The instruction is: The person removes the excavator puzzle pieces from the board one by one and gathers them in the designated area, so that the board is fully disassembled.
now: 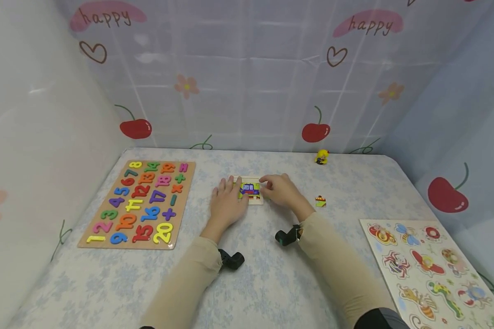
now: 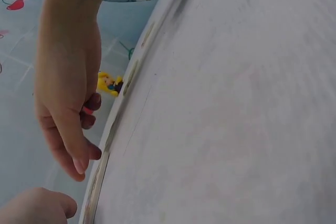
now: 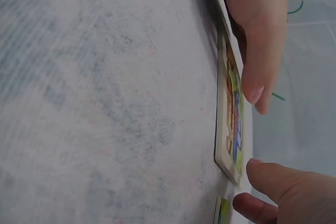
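Observation:
A small puzzle board [image 1: 254, 202] with a pale wooden frame and a blue vehicle picture lies mid-table. My left hand [image 1: 229, 203] rests over its left side, fingers extended and covering that part. At the board's right edge is my right hand [image 1: 283, 189], its fingers loosely bent. In the right wrist view, the right hand [image 3: 286, 192] shows a gap between thumb and finger beside the board's corner, with nothing visible held. A loose picture piece [image 1: 320, 201], green and yellow with a red top, lies right of that hand.
A number board [image 1: 179, 219] with colourful numerals and signs lies at the left. An insect picture board [image 1: 389, 276] occupies the right front. A small yellow figure [image 1: 322, 157] stands near the table's back edge, before a printed curtain [image 1: 247, 105].

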Demonstrator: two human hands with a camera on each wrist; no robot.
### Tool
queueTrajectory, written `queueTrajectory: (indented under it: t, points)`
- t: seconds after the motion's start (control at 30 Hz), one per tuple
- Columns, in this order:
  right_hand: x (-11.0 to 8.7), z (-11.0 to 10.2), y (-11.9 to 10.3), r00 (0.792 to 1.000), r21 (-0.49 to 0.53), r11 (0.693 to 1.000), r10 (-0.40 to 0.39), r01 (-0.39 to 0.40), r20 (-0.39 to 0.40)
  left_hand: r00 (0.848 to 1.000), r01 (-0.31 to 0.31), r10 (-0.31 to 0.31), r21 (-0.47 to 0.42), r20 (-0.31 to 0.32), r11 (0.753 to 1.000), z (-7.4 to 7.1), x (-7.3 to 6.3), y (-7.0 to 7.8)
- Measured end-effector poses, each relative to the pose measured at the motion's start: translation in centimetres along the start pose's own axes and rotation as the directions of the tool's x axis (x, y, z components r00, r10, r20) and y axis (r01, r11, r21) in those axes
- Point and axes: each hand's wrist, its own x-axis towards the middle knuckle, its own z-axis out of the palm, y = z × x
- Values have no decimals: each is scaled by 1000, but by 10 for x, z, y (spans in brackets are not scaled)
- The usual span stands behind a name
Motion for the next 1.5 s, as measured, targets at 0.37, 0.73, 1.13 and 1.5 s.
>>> queueTrajectory:
  t: [0.37, 0.73, 1.13, 1.5]
  points:
    - [16, 5, -12, 1000, -131, 991, 3, -2, 5, 998, 55, -54, 56, -23, 997, 8, 1, 6]
    - [21, 6, -14, 1000, -146, 989, -16, 14, -9, 997, 70, -68, 36, -42, 997, 6, 1, 9]
    - [22, 6, -12, 1000, -20, 1000, 1, -1, -16, 996, 76, -74, 44, -43, 996, 3, 1, 10]
    - [22, 2, -5, 999, 255, 966, 41, -42, 11, 996, 76, -75, 39, -47, 996, 4, 0, 10]
